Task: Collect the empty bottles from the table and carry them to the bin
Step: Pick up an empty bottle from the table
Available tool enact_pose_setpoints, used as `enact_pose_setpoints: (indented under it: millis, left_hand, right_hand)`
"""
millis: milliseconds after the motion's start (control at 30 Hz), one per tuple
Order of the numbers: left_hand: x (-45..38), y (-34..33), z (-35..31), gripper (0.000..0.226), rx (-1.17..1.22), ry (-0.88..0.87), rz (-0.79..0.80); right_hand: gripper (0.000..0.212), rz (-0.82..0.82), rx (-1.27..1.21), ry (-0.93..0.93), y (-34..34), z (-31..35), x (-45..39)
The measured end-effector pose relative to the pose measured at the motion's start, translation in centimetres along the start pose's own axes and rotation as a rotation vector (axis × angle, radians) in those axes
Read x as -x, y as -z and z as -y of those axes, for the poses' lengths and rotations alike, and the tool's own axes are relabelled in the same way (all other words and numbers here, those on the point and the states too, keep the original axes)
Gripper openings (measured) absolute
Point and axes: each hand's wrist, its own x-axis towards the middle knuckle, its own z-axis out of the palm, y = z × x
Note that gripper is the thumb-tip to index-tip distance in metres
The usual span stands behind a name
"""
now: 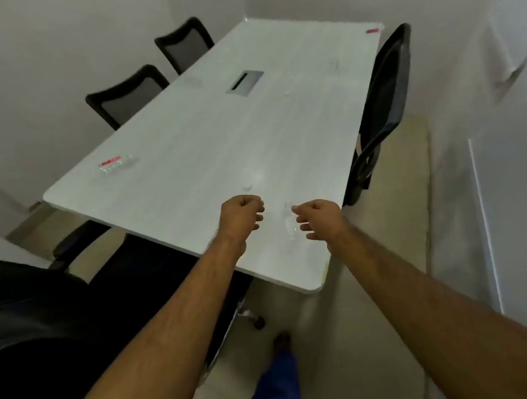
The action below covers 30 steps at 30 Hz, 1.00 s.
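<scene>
A clear plastic bottle (290, 225) lies near the table's (186, 142) front edge, just beside the right hand (317, 218), whose fingers curl half-open toward it without yet closing. The left hand (241, 216) is loosely fisted; whether it holds anything I cannot tell. Empty, the bottle is probably very light, thin-walled and crushable, so a gentle wrap around its middle suits. Another red-labelled bottle (114, 164) lies well apart at the table's left corner.
</scene>
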Motion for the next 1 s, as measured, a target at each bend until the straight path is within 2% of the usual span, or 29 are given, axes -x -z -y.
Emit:
enact_pose_setpoints:
  millis: [133,233,300,433,533,600,700,800,933,1000]
  left_hand:
    - [-7.1,-1.6,2.4,0.010,-0.013,0.078,-0.001]
    - [-12.6,-2.5,4.3,0.010,-0.030,0.181,0.011]
    - [-15.6,-2.7,4.9,0.012,-0.046,0.244,0.032]
    - [-21.0,-3.0,5.3,0.010,-0.121,0.295,0.054]
    - [-24.2,-3.0,6.0,0.011,-0.190,0.303,0.042]
    - [-26.6,-2.6,6.6,0.014,-0.313,0.253,-0.056]
    - [-29.7,-2.3,7.2,0.040,-0.529,0.144,-0.155]
    - [-31.8,-3.1,7.7,0.057,-0.678,0.094,-0.091]
    - [-33.2,-4.9,8.3,0.029,-0.888,0.003,0.102]
    - [-32.9,-5.9,8.2,0.028,-0.874,-0.006,0.171]
  right_hand:
    - [0.054,-0.119,0.232,-0.055,-2.5,-2.2,-7.0]
    - [0.084,-0.080,0.454,-0.229,-4.0,-4.1,-12.4]
    - [0.091,-0.049,0.525,-0.291,-4.5,-4.8,-14.7]
    - [0.070,-0.047,0.615,-0.303,-5.3,-3.5,-18.6]
    - [0.067,-0.071,0.363,-0.328,-6.1,-1.5,-21.3]
    - [0.068,-0.068,0.200,-0.312,-6.7,-0.4,-23.5]
    - [0.053,0.029,0.131,-0.278,-7.2,1.4,-25.9]
    - [0.044,0.057,0.097,-0.271,-6.6,2.0,-27.6]
    - [0.043,0.060,0.084,-0.265,-5.0,2.1,-28.4]
    - [0.042,0.063,0.076,-0.254,-3.9,1.9,-28.4]
